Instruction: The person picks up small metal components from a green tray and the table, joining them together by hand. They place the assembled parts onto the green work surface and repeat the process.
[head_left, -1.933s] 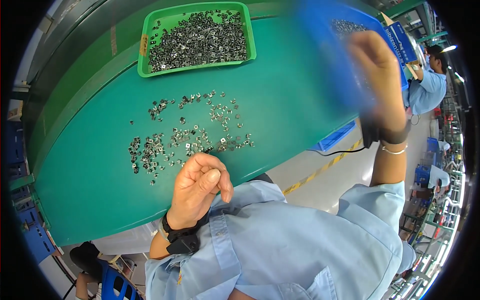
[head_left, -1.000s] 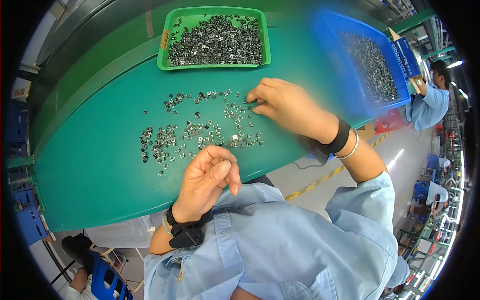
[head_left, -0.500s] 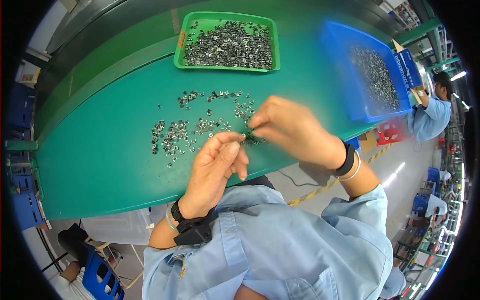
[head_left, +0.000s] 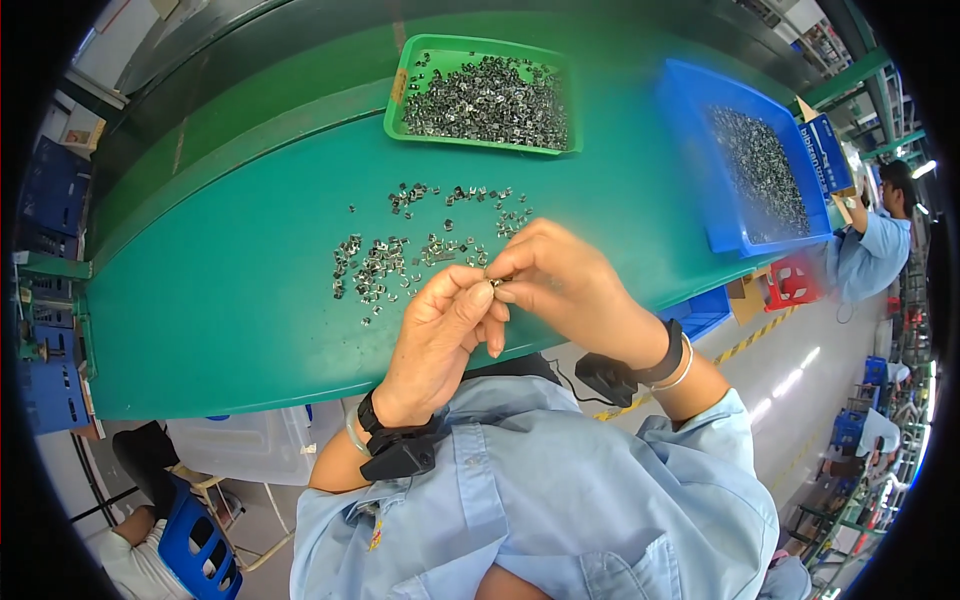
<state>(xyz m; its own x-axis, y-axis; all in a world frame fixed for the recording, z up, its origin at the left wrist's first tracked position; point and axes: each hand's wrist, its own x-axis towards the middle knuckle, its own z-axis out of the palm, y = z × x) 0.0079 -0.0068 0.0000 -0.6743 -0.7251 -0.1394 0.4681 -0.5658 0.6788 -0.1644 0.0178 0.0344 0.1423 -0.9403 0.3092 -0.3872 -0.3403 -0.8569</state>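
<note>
My left hand [head_left: 447,330] and my right hand [head_left: 563,285] meet fingertip to fingertip above the near part of the green table [head_left: 230,300]. Between the pinched thumbs and forefingers a small shiny metal part [head_left: 495,283] partly shows; the fingers hide most of it. Just beyond my hands, small silvery and black metal parts [head_left: 378,262] lie loose in scattered clusters. A few more of them sit close to my right hand's knuckles.
A green tray [head_left: 394,118] heaped with similar parts stands at the far side. To the right is a large blue bin [head_left: 728,238] with many small parts. A co-worker [head_left: 868,250] is beyond it. A blue chair [head_left: 205,550] is at lower left.
My right hand has come down and in from the loose parts to meet my left fingertips. The view has shifted, so table and trays appear further right.
</note>
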